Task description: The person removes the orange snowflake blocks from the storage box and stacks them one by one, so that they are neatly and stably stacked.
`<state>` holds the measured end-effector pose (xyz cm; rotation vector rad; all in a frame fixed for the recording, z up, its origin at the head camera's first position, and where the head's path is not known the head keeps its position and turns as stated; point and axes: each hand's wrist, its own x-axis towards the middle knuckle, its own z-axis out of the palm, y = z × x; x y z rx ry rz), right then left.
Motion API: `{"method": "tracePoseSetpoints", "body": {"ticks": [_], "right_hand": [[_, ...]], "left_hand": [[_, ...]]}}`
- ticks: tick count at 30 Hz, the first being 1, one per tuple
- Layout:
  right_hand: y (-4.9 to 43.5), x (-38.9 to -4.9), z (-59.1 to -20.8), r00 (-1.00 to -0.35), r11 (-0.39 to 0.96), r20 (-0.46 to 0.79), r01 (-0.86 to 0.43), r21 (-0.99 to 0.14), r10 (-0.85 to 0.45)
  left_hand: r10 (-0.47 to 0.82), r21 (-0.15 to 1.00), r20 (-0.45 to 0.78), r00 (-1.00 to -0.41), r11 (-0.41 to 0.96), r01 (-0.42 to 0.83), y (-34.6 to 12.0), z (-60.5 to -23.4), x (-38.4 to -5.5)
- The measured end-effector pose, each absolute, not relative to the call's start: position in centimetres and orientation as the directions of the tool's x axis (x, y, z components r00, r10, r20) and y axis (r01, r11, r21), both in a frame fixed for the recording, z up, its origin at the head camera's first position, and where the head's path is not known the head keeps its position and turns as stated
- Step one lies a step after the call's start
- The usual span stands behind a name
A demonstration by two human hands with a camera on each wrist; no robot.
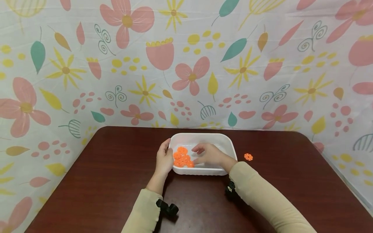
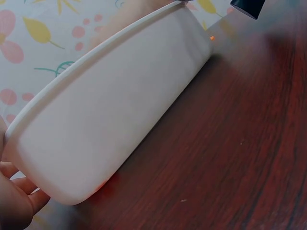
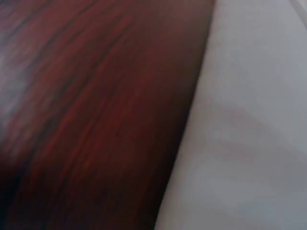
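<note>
A white rectangular plastic bin (image 1: pixel 201 171) stands on the table. My left hand (image 1: pixel 164 160) grips its left end, thumb at the rim and fingers along the outside; the left wrist view shows those fingers against the bin's corner. Several orange notched plastic discs (image 1: pixel 183 161) lie heaped in the bin's left part. Over the front wall reaches my right hand (image 1: pixel 210 154), inside the bin just right of the discs. Its thumb and fingers are spread apart, with nothing visible between them. In the right wrist view only the bin's outer wall (image 3: pixel 249 120) and tabletop show.
One more orange disc (image 1: pixel 246 158) lies on the dark wooden table (image 1: pixel 122 181), to the right of the bin. Behind the table hangs a flower-patterned cloth (image 1: pixel 186 106). Black wrist cameras sit on both sleeves.
</note>
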<state>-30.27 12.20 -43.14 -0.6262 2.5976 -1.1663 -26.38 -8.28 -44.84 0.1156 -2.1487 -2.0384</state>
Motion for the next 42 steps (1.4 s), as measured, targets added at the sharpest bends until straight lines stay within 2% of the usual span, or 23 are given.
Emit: {"method": "tracePoseSetpoints", "body": {"ticks": [9, 13, 18, 34, 42], "right_hand": [[11.7, -30.0, -43.2, -0.804, 0.662, -0.058, -0.443, -0.605, -0.591], [11.5, -30.1, -43.3, -0.808, 0.682, -0.066, -0.447, -0.579, -0.585], [11.4, -30.3, -43.5, -0.823, 0.692, -0.068, -0.425, -0.584, -0.563], [11.1, -30.2, -43.3, -0.808, 0.674, -0.044, -0.459, -0.578, -0.587], [11.1, -30.5, -43.7, -0.811, 0.684, -0.083, -0.428, -0.591, -0.58]], "left_hand": [[-0.186, 0.996, 0.07, -0.98, 0.076, 0.056, -8.1, -44.7, -26.3], [-0.19, 0.995, 0.078, -0.979, 0.075, 0.065, -8.1, -44.7, -26.3], [-0.196, 0.994, 0.088, -0.977, 0.077, 0.075, -8.1, -44.7, -26.2], [-0.192, 0.995, 0.081, -0.978, 0.068, 0.069, -8.1, -44.6, -26.4], [-0.189, 0.997, 0.073, -0.979, 0.052, 0.064, -8.2, -44.6, -26.4]]}}
